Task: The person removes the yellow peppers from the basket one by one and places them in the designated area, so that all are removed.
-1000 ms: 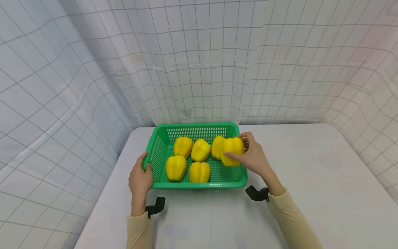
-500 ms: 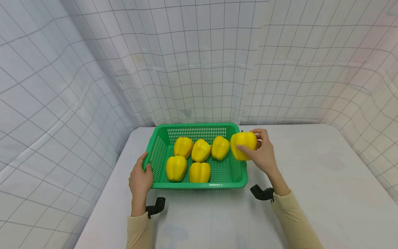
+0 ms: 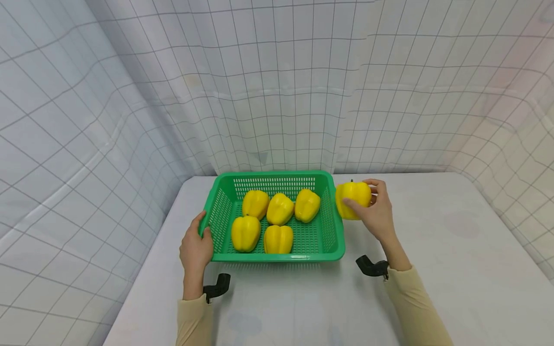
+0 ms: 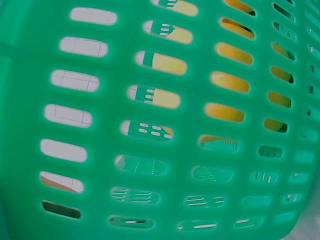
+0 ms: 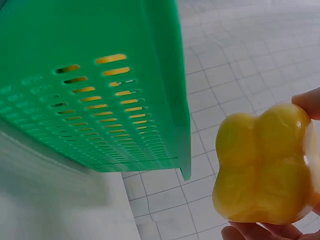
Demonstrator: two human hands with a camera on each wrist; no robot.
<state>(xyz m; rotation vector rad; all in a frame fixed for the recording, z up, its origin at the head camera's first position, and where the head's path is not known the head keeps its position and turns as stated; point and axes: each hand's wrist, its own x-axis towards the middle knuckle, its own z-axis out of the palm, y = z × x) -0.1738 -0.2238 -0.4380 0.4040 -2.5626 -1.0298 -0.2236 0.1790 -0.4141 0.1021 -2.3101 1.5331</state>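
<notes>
A green plastic basket with slotted walls holds several yellow bell peppers, one of them a bell pepper near its left front. My left hand grips the basket's left rim, thumb on the inner side. Just outside the right rim, my right hand holds another yellow bell pepper between thumb and fingers, its stem pointing up. The right wrist view shows this pepper's lobed underside beside the basket wall. Through the slots in the left wrist view, yellow pepper shows inside.
The basket stands on a white table, toward its far edge. A white curtain with a grid pattern hangs behind and on both sides. Black wrist mounts sit on both forearms.
My right hand has carried the bell pepper from over the basket's right side to the right, past the rim. The left hand and the basket have stayed in place.
</notes>
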